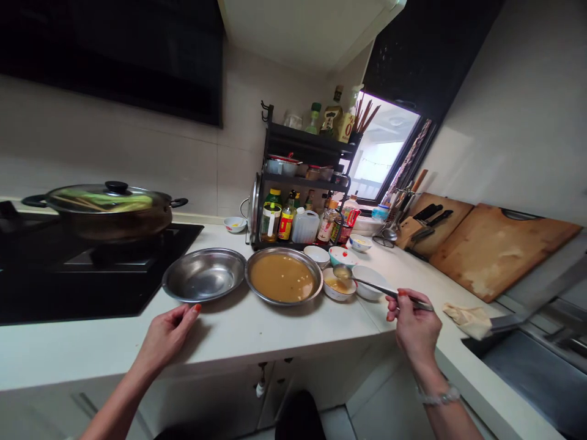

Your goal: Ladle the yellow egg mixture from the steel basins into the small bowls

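My right hand (415,327) pinches the handle of a metal spoon (367,282). The spoon's bowl holds brown sauce and hovers over a small white bowl (339,287) that has brown sauce in it. To the left of that bowl sits a steel dish (283,278) full of brown sauce. An empty steel dish (204,275) stands further left. My left hand (167,333) rests on the white counter (257,330) just in front of the empty dish, fingers loosely curled, holding nothing.
A lidded wok (107,211) with greens sits on the black stove (68,275) at left. A black rack (302,183) of bottles stands at the back, small bowls (343,255) before it. Cutting boards (498,247), a knife block (415,227), a cloth (468,318) and a sink (532,373) lie right.
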`<action>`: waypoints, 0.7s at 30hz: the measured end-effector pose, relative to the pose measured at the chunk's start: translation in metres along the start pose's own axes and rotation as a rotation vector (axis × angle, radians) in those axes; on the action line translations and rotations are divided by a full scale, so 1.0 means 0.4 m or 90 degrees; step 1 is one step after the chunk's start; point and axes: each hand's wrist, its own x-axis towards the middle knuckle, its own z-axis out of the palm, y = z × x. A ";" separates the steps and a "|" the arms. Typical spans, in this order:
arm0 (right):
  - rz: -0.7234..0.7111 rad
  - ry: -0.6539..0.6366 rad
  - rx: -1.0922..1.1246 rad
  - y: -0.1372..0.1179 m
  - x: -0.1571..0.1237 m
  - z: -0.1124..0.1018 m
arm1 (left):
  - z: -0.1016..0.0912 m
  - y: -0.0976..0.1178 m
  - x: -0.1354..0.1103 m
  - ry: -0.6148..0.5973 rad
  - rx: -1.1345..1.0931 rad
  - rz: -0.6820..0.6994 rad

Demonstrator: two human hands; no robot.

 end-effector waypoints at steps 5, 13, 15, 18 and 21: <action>-0.116 -0.113 -0.117 0.035 -0.029 -0.033 | 0.000 0.002 0.002 0.000 0.010 0.003; -0.308 -0.224 -0.111 0.012 -0.063 -0.017 | -0.002 0.007 -0.001 -0.002 0.014 0.000; -0.278 -0.219 -0.059 0.000 -0.077 0.014 | -0.001 0.008 -0.001 -0.003 0.015 -0.001; -0.219 -0.243 -0.008 0.003 -0.105 0.064 | 0.000 0.007 -0.001 -0.001 0.007 -0.001; -0.165 -0.274 0.004 0.027 -0.133 0.103 | 0.001 0.008 -0.001 0.000 0.000 -0.006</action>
